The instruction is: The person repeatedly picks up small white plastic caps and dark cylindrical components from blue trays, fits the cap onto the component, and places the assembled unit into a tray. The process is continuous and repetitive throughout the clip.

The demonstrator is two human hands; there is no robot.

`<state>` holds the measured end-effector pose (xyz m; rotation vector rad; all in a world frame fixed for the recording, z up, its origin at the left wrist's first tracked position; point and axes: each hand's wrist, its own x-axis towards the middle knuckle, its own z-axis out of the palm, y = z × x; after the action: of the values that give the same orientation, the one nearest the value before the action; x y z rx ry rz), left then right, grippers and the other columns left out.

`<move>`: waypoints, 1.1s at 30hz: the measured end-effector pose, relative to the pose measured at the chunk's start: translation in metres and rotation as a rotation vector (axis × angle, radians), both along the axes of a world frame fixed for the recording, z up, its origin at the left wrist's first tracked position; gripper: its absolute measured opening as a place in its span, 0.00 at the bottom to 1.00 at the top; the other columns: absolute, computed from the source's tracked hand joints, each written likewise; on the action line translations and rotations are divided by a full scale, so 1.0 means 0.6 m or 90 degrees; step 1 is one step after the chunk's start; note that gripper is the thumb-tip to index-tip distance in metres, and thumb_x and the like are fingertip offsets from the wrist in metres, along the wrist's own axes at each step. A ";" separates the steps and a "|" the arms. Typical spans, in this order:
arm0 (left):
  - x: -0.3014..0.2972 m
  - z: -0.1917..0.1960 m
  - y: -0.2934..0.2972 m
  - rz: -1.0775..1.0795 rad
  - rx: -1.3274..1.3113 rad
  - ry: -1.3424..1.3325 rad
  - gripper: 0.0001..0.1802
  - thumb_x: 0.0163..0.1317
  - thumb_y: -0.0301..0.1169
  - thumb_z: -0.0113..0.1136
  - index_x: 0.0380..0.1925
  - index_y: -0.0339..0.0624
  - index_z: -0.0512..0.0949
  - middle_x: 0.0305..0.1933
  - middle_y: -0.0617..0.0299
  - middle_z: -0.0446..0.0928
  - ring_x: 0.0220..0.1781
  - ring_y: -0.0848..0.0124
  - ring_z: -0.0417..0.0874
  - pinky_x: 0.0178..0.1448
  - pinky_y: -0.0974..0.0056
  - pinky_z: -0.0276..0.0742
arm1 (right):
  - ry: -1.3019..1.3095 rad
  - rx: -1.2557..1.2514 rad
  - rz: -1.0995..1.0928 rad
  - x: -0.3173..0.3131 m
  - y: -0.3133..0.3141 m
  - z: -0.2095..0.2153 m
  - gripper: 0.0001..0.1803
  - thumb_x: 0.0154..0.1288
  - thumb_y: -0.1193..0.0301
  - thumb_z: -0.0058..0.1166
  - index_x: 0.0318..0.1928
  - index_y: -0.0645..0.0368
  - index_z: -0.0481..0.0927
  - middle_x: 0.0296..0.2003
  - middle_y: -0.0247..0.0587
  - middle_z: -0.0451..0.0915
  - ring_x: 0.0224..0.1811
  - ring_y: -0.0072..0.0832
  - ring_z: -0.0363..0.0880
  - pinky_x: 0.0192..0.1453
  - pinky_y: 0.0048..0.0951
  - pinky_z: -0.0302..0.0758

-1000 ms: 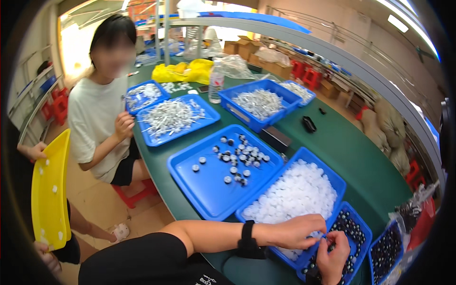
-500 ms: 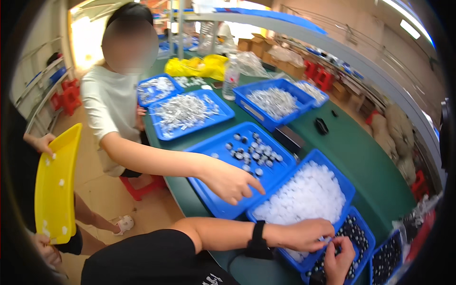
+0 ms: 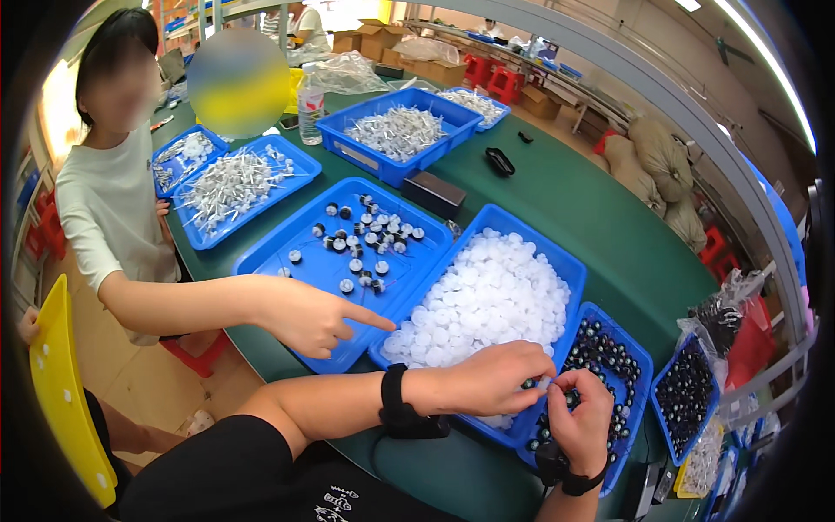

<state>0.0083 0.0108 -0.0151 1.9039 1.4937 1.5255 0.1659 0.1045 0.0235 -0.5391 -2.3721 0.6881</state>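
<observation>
Since half a second ago, a co-worker's hand (image 3: 304, 315) has been drawn back from the tray of dark-centred caps (image 3: 344, 252) and now points toward the tray of white caps (image 3: 487, 291). Left hand (image 3: 491, 378) and right hand (image 3: 581, 418) meet over the tray of black parts (image 3: 600, 365), fingers pinched narrow on a small piece (image 3: 532, 383). Alignment is best kept low above the tray.

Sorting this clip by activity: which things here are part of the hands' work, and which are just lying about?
In use: left hand and right hand pinching small parts together over the tray of dark caps; tray of white caps beside them.

Lying about: plastic bottle, black box, yellow tray, sacks.
</observation>
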 end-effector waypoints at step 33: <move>-0.002 -0.009 0.003 -0.022 -0.028 -0.017 0.12 0.54 0.27 0.61 0.40 0.39 0.75 0.35 0.55 0.77 0.40 0.55 0.78 0.44 0.55 0.74 | 0.025 -0.024 0.000 -0.004 -0.014 0.008 0.02 0.53 0.82 0.56 0.28 0.68 0.77 0.24 0.45 0.77 0.27 0.31 0.76 0.34 0.28 0.70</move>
<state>0.0072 0.0124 -0.0206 1.8669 1.4632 1.4860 0.1632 0.0962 0.0284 -0.5363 -2.3277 0.7374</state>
